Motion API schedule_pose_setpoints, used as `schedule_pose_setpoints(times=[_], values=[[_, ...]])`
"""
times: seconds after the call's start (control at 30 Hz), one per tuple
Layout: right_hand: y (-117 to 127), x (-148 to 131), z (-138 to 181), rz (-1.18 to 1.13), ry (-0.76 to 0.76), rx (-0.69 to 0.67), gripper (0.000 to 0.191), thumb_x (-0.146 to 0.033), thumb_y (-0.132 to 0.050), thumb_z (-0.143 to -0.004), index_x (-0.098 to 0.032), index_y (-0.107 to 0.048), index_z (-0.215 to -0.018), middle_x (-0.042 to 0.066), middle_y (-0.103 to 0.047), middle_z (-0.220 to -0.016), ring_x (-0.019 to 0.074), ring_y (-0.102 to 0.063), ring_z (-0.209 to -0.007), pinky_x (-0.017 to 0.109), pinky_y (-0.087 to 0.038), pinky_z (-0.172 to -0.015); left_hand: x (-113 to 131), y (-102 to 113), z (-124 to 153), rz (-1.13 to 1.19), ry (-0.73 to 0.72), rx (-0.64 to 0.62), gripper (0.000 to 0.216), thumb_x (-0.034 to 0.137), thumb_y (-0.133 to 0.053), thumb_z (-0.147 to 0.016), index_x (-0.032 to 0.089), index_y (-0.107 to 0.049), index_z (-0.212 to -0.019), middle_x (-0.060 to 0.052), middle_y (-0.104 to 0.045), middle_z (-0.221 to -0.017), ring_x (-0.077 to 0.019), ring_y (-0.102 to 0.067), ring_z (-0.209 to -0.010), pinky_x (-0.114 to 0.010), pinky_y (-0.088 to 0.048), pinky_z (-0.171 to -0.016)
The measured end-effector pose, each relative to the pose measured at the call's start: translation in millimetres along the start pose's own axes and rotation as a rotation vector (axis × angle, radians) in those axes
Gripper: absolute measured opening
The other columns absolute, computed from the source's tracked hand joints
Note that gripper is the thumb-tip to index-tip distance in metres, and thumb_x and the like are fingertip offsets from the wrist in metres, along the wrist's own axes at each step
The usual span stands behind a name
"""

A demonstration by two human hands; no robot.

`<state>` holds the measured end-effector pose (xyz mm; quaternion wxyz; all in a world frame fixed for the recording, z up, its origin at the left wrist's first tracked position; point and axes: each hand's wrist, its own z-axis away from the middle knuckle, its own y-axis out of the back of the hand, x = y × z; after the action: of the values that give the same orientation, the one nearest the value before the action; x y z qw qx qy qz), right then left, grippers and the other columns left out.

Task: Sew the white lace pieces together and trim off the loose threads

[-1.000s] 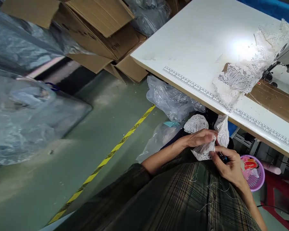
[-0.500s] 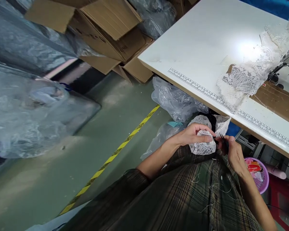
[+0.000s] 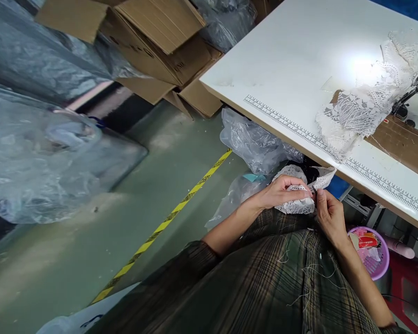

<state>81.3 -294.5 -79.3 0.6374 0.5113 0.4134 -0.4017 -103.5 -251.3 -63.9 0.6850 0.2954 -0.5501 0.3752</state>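
My left hand [image 3: 282,192] has its fingers clamped on the small white lace piece [image 3: 296,206], over my lap, just under the white surface [image 3: 292,55] edge. My right hand [image 3: 329,215], at the lace's right end, pinches a thin dark tool [image 3: 314,189]. The lace lies left to right between both hands.

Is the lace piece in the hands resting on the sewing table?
No, the left hand and right hand hold the lace piece over the lap, below the white table's front edge and clear of its top.
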Motion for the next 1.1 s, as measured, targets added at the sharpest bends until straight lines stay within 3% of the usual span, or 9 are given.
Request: schedule_pose_setpoints(times=[0.17,0.47,0.6,0.73,0.83,0.97,1.1], values=[[-0.3,1.0,2.4,-0.006,0.02,-0.037,0.059,-0.069,-0.033,-0.095,-0.021,-0.054,-0.068,-0.004,-0.041,-0.057,0.011,-0.035,-0.054,0.024,-0.031,-0.049,-0.4,-1.2,-2.4,0.013,0.023,0.002,0.029,0.045,-0.073,-0.08,0.016,-0.076,-0.084,-0.004,-0.076,-0.087,-0.0188,-0.07,-0.087,-0.027,-0.052,-0.081],[0.7,2.5,-0.3,0.02,-0.027,0.011,0.059,-0.069,-0.033,-0.095,-0.02,-0.057,-0.071,-0.003,-0.048,-0.058,0.0117,-0.04,-0.053,0.025,-0.034,-0.051,-2.8,-2.8,-3.6,0.09,0.05,0.057,0.029,0.043,-0.074,-0.075,0.015,-0.076,-0.078,-0.004,-0.075,-0.08,-0.0167,-0.067,-0.079,-0.024,-0.05,-0.073],[0.3,-2.5,1.1,0.094,0.039,-0.029,0.057,-0.068,-0.032,-0.095,-0.022,-0.05,-0.066,-0.004,-0.043,-0.056,0.0115,-0.038,-0.052,0.025,-0.031,-0.049,-2.1,-2.8,-5.1,0.064,0.061,0.048,0.031,0.046,-0.075,-0.074,0.014,-0.074,-0.076,-0.004,-0.074,-0.078,-0.0163,-0.066,-0.078,-0.025,-0.05,-0.073],[-1.9,-2.6,1.8,0.16,0.04,0.016,0.051,-0.061,-0.035,-0.096,-0.023,-0.049,-0.065,-0.005,-0.042,-0.052,0.0112,-0.037,-0.048,0.025,-0.03,-0.049,-1.9,-2.2,-5.6,0.001,0.071,0.05,0.03,0.044,-0.074,-0.076,0.014,-0.074,-0.075,-0.003,-0.073,-0.076,-0.015,-0.064,-0.075,-0.024,-0.05,-0.071],[-1.0,2.5,4.8,0.146,0.102,0.158,0.044,-0.059,-0.04,-0.094,-0.022,-0.055,-0.074,-0.003,-0.051,-0.059,0.0123,-0.044,-0.052,0.025,-0.037,-0.052,-3.6,-1.5,-5.7,-0.027,0.065,0.038,0.029,0.043,-0.072,-0.079,0.014,-0.075,-0.078,-0.004,-0.074,-0.08,-0.0157,-0.066,-0.078,-0.024,-0.05,-0.074],[-1.3,7.8,-1.9,0.125,0.156,0.519,0.041,-0.061,-0.062,-0.08,-0.02,-0.058,-0.086,0.001,-0.059,-0.073,0.0129,-0.051,-0.058,0.025,-0.041,-0.051,-6.1,-1.6,-9.1,-0.05,0.047,0.058,0.028,0.041,-0.07,-0.081,0.014,-0.075,-0.081,-0.005,-0.075,-0.083,-0.0163,-0.068,-0.081,-0.024,-0.051,-0.075],[-8.5,5.4,-20.7,0.178,0.173,0.632,0.031,-0.05,-0.066,-0.081,-0.02,-0.058,-0.079,0.0,-0.057,-0.067,0.0128,-0.05,-0.056,0.027,-0.043,-0.053,-4.2,0.6,-14.2,-0.081,-0.031,0.035,0.026,0.04,-0.068,-0.081,0.014,-0.075,-0.083,-0.004,-0.075,-0.084,-0.017,-0.068,-0.083,-0.025,-0.052,-0.078]])
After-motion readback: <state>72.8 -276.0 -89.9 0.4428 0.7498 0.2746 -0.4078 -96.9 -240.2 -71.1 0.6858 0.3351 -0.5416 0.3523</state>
